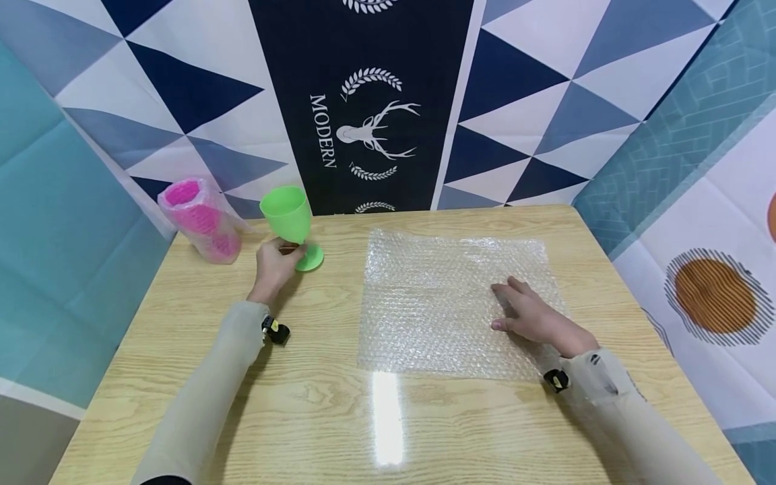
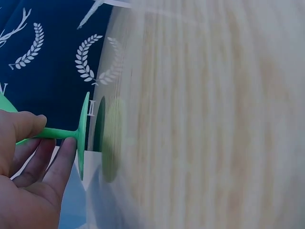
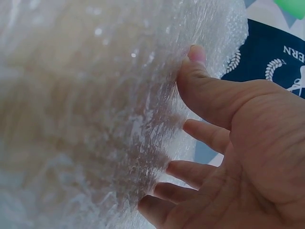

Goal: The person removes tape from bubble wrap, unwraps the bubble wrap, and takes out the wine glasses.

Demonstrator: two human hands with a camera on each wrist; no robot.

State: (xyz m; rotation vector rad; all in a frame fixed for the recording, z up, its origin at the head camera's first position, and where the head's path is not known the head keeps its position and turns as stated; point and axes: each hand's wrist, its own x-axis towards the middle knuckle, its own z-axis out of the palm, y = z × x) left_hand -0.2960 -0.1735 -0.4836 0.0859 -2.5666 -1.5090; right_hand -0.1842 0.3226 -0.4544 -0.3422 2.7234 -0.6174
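Note:
A green plastic goblet is pinched by its stem in my left hand, at the back left of the table. In the left wrist view the goblet's round foot shows a gap from the wood, with its shadow beside it. My right hand rests with spread, relaxed fingers on a flat sheet of clear bubble wrap. In the right wrist view the thumb and fingertips touch the bubble wrap without curling round it.
A pink goblet-like thing rolled in bubble wrap stands at the table's back left corner. The wooden table meets a patterned wall cloth at the back, with more cloth at both sides.

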